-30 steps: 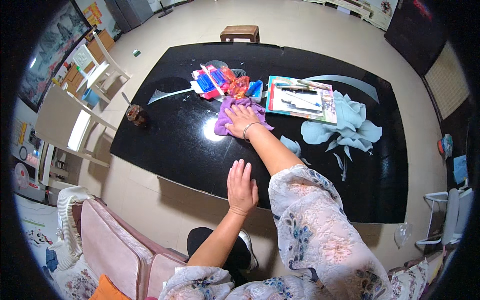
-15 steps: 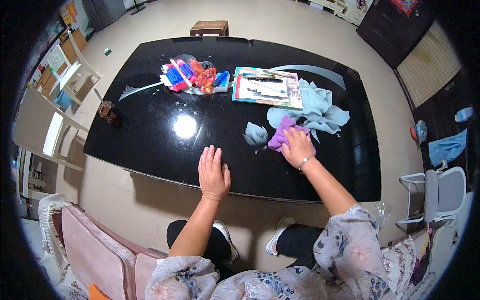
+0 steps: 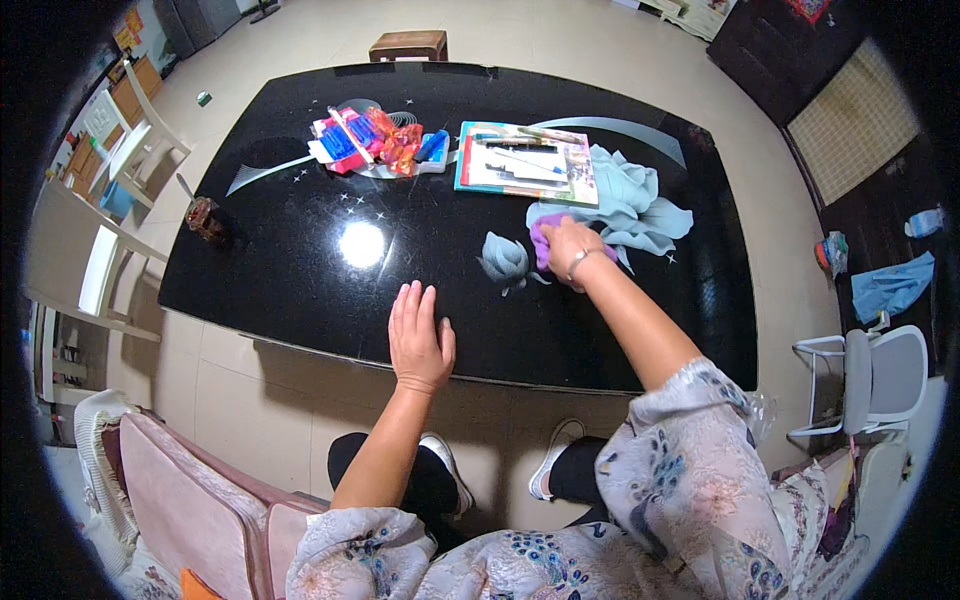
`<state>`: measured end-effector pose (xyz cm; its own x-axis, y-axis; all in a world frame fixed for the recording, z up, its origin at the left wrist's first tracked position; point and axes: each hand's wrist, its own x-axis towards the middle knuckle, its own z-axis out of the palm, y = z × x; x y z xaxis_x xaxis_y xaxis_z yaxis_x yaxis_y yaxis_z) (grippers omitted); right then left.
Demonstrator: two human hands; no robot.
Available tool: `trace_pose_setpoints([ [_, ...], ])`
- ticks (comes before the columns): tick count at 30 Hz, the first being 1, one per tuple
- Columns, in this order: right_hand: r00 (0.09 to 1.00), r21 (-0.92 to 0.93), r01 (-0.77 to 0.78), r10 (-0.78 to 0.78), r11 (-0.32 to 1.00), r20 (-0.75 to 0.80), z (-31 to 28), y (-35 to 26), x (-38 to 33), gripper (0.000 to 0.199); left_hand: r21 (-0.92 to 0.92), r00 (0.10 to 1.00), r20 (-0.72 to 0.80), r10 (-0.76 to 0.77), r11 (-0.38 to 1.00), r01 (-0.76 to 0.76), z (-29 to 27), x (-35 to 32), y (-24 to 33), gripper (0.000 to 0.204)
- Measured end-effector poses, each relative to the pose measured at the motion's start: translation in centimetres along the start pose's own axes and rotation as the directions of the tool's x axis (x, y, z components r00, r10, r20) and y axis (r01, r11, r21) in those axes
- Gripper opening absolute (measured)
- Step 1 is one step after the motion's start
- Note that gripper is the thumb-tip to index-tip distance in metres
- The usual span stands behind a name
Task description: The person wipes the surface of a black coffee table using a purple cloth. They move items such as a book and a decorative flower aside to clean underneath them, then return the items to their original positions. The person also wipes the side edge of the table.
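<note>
Book cover [image 3: 582,170]: colourful print, no wording legible.
Red-and-blue packets [image 3: 345,140]: any lettering too small to read.
Red decoration [image 3: 808,8], upper right: markings too small to read.

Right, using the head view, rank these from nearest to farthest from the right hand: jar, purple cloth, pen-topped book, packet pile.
From the right hand:
1. Purple cloth, touching it
2. Pen-topped book, just beyond
3. Packet pile, left of the book
4. Jar, far left
</note>
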<state>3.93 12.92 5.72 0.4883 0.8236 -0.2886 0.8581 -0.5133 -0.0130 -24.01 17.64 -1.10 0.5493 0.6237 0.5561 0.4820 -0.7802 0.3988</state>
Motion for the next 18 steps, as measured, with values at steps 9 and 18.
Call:
trace_pose_setpoints([
  [9, 0.993, -0.079, 0.056, -0.047, 0.995, 0.112, -1.0, 0.6, 1.2, 0.038, -0.001, 1.0, -0.018, 0.009, 1.0, -0.009, 0.1, 0.2, 0.3, 0.055],
  [18, 0.996, -0.079, -0.048, 0.054, 0.996, 0.071, -0.1, 1.6, 7.7, 0.034, 0.003, 1.0, -0.023, 0.008, 1.0, -0.008, 0.5, 0.2, 0.6, 0.054],
])
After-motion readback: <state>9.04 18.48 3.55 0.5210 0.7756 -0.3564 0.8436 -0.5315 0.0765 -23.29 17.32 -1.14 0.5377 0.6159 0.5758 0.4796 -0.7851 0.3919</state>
